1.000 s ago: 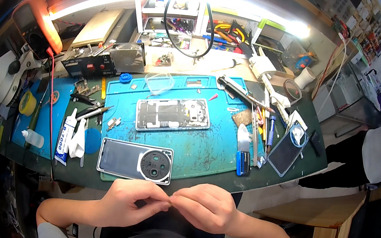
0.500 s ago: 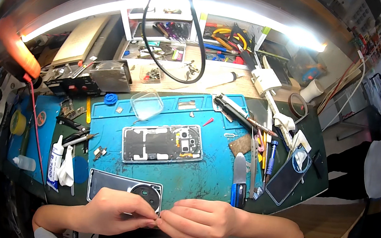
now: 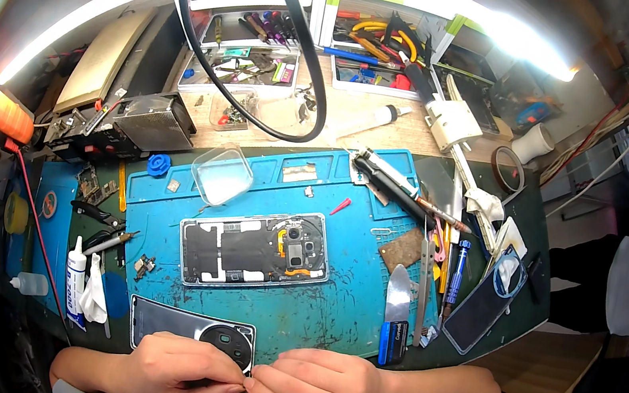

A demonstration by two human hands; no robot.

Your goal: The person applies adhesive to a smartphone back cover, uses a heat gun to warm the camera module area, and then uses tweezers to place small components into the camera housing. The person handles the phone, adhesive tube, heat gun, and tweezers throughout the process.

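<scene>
At the near edge of the bench is a phone back cover with a large round black camera ring at its right end. My left hand is closed over the cover's near side, thumb and forefinger pinched at its near right corner. From the right, my right hand is also closed, its fingertips meeting the left ones at that corner. Any small piece between the fingertips is hidden. Beyond them an opened phone lies on the blue mat, its black inner parts and camera lenses facing up.
A clear plastic box stands behind the opened phone. To the right lie a blue-handled blade, a blue screwdriver and another phone panel. On the left are a glue tube and pliers. A black cable loop hangs overhead.
The view has shifted, so the bench items appear slightly moved. Both hands stay pinched together at the cover's corner, with little visible change in their grip.
</scene>
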